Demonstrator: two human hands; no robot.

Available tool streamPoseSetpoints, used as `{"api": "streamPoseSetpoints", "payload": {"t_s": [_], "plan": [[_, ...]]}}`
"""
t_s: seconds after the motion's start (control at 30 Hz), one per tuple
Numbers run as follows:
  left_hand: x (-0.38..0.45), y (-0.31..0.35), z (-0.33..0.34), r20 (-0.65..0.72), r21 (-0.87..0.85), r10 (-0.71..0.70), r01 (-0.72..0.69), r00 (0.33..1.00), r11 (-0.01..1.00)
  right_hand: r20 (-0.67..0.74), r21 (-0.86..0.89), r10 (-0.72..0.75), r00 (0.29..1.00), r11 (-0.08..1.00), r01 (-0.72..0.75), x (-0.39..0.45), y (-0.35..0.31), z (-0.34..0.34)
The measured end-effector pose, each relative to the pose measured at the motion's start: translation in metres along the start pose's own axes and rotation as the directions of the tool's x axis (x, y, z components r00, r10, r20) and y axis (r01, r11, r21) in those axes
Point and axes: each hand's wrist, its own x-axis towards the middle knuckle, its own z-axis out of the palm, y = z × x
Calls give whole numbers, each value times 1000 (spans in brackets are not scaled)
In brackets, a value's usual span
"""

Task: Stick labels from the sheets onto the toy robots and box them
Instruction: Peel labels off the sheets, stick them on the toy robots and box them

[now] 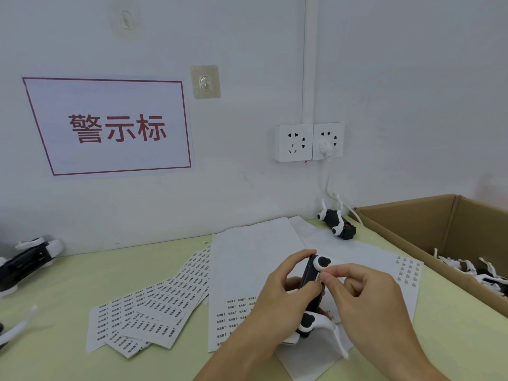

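Left grip (286, 295) grasps one toy robot (312, 281) — right grip (365, 295) pinches label (319, 276) | table: two more robots.

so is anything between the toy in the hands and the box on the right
Nothing visible blocks it. The toy robot, held by the left hand, has only label sheets lying flat on the table before the open cardboard box.

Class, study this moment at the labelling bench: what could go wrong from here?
1. The right hand presses a small label onto the toy robot gripped by the left hand; it might go on crooked.
2. The toy's thin white legs stick out and might snag the label sheets beneath.
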Motion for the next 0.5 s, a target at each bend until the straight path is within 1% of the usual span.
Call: {"api": "streamPoseSetpoints", "payload": {"t_s": [0.17, 0.37, 0.5], "plan": [[-2, 1, -1, 21, -9, 11, -11, 1000, 1000, -27, 8, 40, 999, 999, -40, -2, -2, 1], [-1, 1, 0, 20, 0, 12, -12, 1000, 1000, -14, 131, 161, 987, 979, -158, -3, -5, 0], [-1, 1, 1, 8, 13, 17, -17, 1000, 1000, -7, 147, 203, 979, 969, -200, -3, -8, -1]]}}
